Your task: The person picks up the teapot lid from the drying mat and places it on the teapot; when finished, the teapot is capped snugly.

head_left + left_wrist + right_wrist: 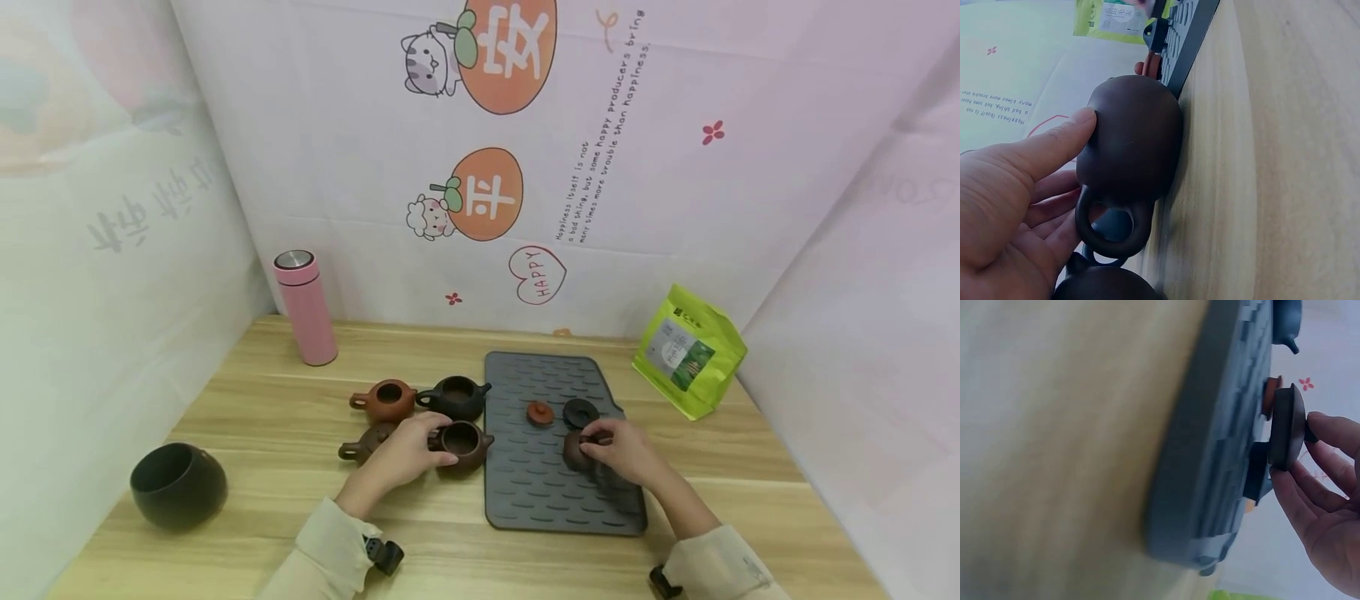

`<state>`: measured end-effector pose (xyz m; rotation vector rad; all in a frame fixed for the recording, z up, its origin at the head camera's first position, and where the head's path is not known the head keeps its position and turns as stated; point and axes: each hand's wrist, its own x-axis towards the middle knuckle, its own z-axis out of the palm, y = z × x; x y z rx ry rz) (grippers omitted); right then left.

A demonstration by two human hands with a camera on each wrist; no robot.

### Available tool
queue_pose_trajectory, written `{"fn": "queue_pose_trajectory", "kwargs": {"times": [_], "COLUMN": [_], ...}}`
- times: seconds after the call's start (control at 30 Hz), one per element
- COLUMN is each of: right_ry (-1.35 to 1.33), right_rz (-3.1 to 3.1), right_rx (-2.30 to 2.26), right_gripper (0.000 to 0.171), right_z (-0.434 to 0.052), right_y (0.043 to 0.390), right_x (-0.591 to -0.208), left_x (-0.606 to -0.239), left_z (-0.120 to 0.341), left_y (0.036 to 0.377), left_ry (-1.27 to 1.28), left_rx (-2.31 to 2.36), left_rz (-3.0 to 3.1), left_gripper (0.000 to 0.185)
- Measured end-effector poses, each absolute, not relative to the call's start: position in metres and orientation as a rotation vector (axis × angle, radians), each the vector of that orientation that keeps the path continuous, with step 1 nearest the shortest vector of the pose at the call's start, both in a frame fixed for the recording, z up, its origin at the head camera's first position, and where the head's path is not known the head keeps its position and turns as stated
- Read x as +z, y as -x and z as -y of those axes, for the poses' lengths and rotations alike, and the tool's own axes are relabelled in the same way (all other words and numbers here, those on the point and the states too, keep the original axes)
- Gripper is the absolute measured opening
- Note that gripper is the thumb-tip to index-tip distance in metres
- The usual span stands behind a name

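Note:
My left hand (408, 450) grips a dark brown teapot (467, 460) that has no lid on, thumb against one side and fingers round the other, as the left wrist view shows. Over the grey mat (525, 504), my right hand (626, 452) pinches a brown teapot lid (1285, 428) by its knob. That lid is tilted on edge. A reddish lid (540, 413) and a black lid (580, 412) lie on the mat close by. Behind the left hand, another brown teapot (367, 443) is partly hidden. An orange-brown teapot (387, 402) and a black teapot (455, 399) stand uncovered farther back.
A pink thermos (307, 317) stands at the back left of the wooden table (420, 542). At the left edge sits a dark round pot (180, 492). A green pouch (690, 350) is at the back right. Printed white cloth walls enclose the table.

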<state>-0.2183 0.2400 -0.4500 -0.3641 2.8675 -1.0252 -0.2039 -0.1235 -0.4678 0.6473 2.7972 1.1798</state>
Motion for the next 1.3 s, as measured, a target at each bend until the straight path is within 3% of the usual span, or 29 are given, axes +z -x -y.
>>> {"fn": "queue_pose_trajectory", "kwargs": {"times": [1.3], "right_ry": [0.497], "right_rz": [-2.871], "right_rx": [-1.142], "right_gripper": [0.015], "right_z": [-0.183], "right_y": [0.230], "right_x": [-0.415], "left_x": [-0.468], "left_z": [0.122], "left_y": [0.202], "left_ry": [-0.616], "left_rx": [1.172], "left_rz": [-2.809], "left_gripper": [0.054]}}
